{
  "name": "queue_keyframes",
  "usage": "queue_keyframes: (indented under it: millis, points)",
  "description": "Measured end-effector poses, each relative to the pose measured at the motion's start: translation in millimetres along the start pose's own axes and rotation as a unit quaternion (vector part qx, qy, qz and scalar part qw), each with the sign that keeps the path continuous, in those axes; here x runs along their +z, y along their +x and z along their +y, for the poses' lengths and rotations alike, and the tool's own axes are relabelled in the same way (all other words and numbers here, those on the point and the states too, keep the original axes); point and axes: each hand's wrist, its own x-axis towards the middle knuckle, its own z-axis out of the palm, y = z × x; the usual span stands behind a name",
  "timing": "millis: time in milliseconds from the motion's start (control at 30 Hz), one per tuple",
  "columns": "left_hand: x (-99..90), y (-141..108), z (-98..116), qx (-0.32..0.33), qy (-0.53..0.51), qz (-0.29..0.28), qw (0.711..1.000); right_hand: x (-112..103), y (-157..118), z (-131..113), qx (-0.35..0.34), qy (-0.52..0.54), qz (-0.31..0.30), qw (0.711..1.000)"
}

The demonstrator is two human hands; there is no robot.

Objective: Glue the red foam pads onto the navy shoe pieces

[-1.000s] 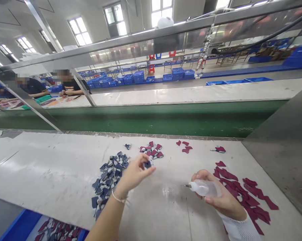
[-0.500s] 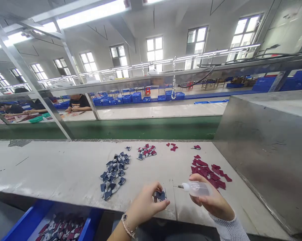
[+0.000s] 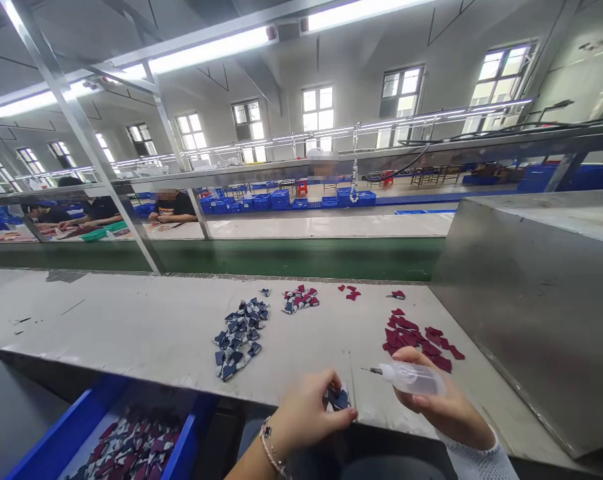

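Observation:
My left hand is closed around a small dark blue and white piece near the front edge of the table. In my right hand lies a clear squeeze bottle with a thin metal needle tip pointing left, apart from the piece. Beyond the right hand spreads a pile of maroon cut pieces. Left of my left hand lies a heap of dark blue and white pieces. Farther back sits a smaller group of maroon and white pieces.
A blue drawer holding many maroon and white pieces stands below the table's left front. A metal box bounds the right side. Behind the table runs a green belt. A person sits across it.
The view has shifted, so the table's contents appear farther right. Both hands sit slightly lower and more to the right in the picture, still holding the blue piece and the bottle.

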Motion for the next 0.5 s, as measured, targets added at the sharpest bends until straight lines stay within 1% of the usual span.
queue_keyframes:
  millis: [167,267,367,500]
  points:
    - [-1.9,-5,-2,0.008,-0.02,0.006,1.0,7,2,2,0.017,0.0,-0.013,1.0]
    - [-5.7,-12,-11,-0.015,-0.032,0.015,0.999,9,11,3,0.034,-0.003,-0.01,0.999]
    - [-9.8,-29,-37,-0.054,-0.046,0.049,0.996,13,23,7,0.052,0.001,-0.011,0.999]
    - [-6.6,-71,-90,-0.139,-0.063,0.098,0.983,20,37,22,0.073,0.002,-0.011,0.997]
